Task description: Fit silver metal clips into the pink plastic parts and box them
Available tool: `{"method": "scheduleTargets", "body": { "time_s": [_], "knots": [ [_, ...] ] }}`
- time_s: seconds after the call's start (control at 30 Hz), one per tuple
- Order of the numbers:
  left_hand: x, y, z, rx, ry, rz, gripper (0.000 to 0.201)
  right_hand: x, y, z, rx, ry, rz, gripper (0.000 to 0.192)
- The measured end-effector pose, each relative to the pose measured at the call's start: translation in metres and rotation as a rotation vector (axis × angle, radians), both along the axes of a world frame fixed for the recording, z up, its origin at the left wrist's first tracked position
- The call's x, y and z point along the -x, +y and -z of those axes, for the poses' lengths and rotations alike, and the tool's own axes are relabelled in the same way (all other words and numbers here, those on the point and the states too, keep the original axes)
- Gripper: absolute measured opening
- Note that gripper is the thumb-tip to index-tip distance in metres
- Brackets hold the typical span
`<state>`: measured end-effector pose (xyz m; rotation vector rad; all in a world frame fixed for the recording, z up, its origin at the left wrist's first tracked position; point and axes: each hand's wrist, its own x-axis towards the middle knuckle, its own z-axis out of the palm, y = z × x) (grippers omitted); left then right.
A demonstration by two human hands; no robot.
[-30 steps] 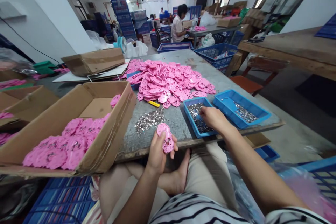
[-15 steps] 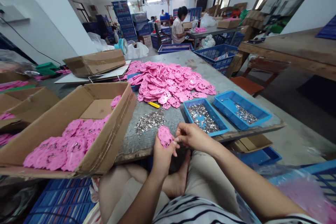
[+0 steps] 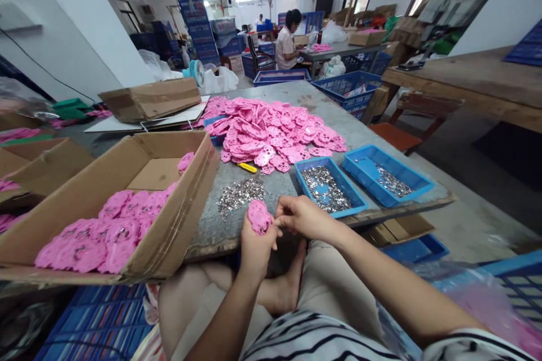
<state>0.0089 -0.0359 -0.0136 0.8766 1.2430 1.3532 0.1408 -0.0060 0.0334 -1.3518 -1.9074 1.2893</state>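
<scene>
My left hand (image 3: 255, 249) is closed around a flat pink scalloped piece (image 3: 259, 216), held upright just past the table's front edge. My right hand (image 3: 302, 218) pinches at that piece's lower right edge; whatever is between its fingertips is too small to make out. Just beyond my hands, a loose heap of small shiny metal parts (image 3: 241, 194) lies on the grey table. To the right, a blue tray (image 3: 359, 207) holds more of these metal parts. Farther back rises a large pile of similar pink pieces (image 3: 275, 131).
A cardboard box (image 3: 178, 220) with rows of pink pieces stands at left. A yellow-handled tool (image 3: 247, 167) lies before the pile. Another blue tray (image 3: 423, 187) sits at the table's right corner. A person (image 3: 288, 42) sits at a far table.
Both hands and the pink piece appear slightly farther left, while the whole view has shifted a little. The left hand's hold and the right hand's pinch look the same.
</scene>
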Motion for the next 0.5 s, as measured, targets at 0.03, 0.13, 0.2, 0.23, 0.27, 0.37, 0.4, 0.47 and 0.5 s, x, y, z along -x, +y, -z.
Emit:
{"method": "scheduleTargets", "body": {
  "time_s": [0.03,0.13,0.2,0.23,0.27,0.37,0.4,0.47,0.5],
  "knots": [
    [0.002,0.001,0.001,-0.019,0.003,-0.036,0.038,0.004,0.0,0.003,0.006,0.038,0.018,0.014],
    [0.008,0.003,0.001,-0.069,0.011,-0.103,0.036,0.013,0.0,0.012,0.02,0.13,0.063,0.015],
    [0.01,0.003,0.001,-0.071,0.011,-0.115,0.037,0.018,-0.001,0.017,-0.002,0.128,0.093,0.013],
    [0.01,0.003,0.001,-0.064,0.006,-0.12,0.038,0.019,-0.001,0.019,-0.021,0.109,0.106,0.012],
    [0.01,0.003,0.001,-0.056,0.002,-0.128,0.039,0.02,-0.001,0.021,-0.042,0.085,0.113,0.013],
    [0.009,0.002,-0.001,-0.056,-0.014,-0.128,0.038,0.018,0.0,0.022,-0.118,0.045,0.139,0.013],
    [0.008,0.002,-0.003,-0.068,-0.041,-0.115,0.039,0.016,0.0,0.021,-0.142,0.077,0.162,0.014],
    [0.008,0.003,-0.01,-0.092,-0.162,-0.046,0.04,0.013,-0.001,0.019,-0.166,0.221,0.231,0.015],
    [0.009,0.003,-0.013,-0.099,-0.252,0.004,0.042,0.011,-0.001,0.017,-0.166,0.304,0.271,0.016]
  ]
}}
